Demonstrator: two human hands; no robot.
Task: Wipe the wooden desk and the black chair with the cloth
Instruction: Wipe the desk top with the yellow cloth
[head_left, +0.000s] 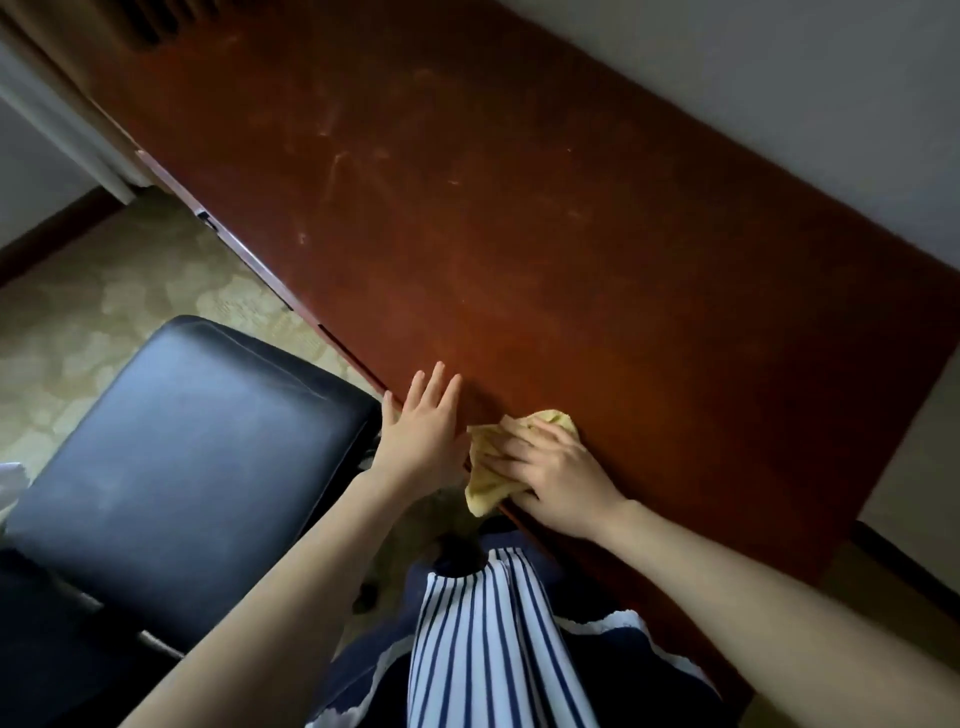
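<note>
Looking down past our striped top (488, 649), we find both hands at the near front edge of the wooden table (519, 234). Our right hand (550, 478) lies on top of the yellow cloth (483, 491), its fingers (511, 449) spread and a little bent, pressing the bunched fabric onto the wood; they do not seem to wrap round it. One corner of the cloth hangs just over the front edge, so the cloth sits at the very rim of the surface it has to cover. Our left hand (423, 431) rests flat just beside the cloth on its left, fingers (441, 384) straight and released, holding nothing, palm on the edge as if steadying us. To the left of that hand, and lower, stands the black chair (197, 457), its padded seat close against the table's front; the left hand is plainly the nearer one to it, while the cloth is under the right. What matters for the coming stroke, we judge, is direction: nearly all the table top lies ahead of the right fingers and off to the left, the table's long axis running from near right away to far left. Pale smudges (343, 156) show on the wood well beyond the cloth in that direction, so we would expect to push the cloth forward and leftward along the length. We judge the chair's turn comes later. Patterned carpet (104, 291) lies past the chair, and a pale wall (779, 78) runs along the table's far side.
</note>
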